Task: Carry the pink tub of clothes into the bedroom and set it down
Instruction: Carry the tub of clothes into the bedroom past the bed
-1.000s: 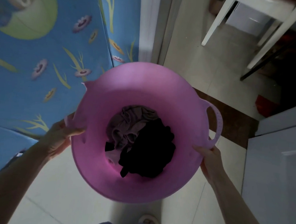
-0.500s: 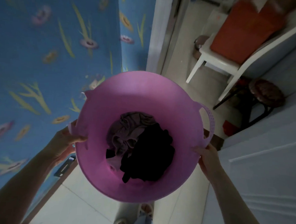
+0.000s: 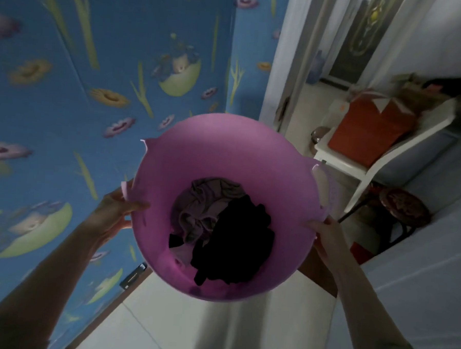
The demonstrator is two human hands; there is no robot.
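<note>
I hold a round pink tub [image 3: 220, 147] in the air in front of me, in the middle of the head view. Inside it lie clothes: a greyish-mauve garment [image 3: 203, 207] and a black one [image 3: 242, 236]. My left hand [image 3: 115, 211] grips the tub's left rim by its handle, thumb over the edge. My right hand [image 3: 325, 238] grips the right rim just below the loop handle [image 3: 330, 190].
A blue wall with flowers [image 3: 95, 87] runs close on my left. Ahead is a white door frame [image 3: 286, 57] and a doorway. A white chair [image 3: 363, 165] with an orange bag [image 3: 367, 133], a round stool [image 3: 401, 207] and a white door [image 3: 419, 277] stand on the right. Pale floor tiles [image 3: 216, 328] lie below.
The view has tilted up and moved forward toward the doorway. The chair with the orange bag and the stool have come into view. Both hands keep the same grip on the tub.
</note>
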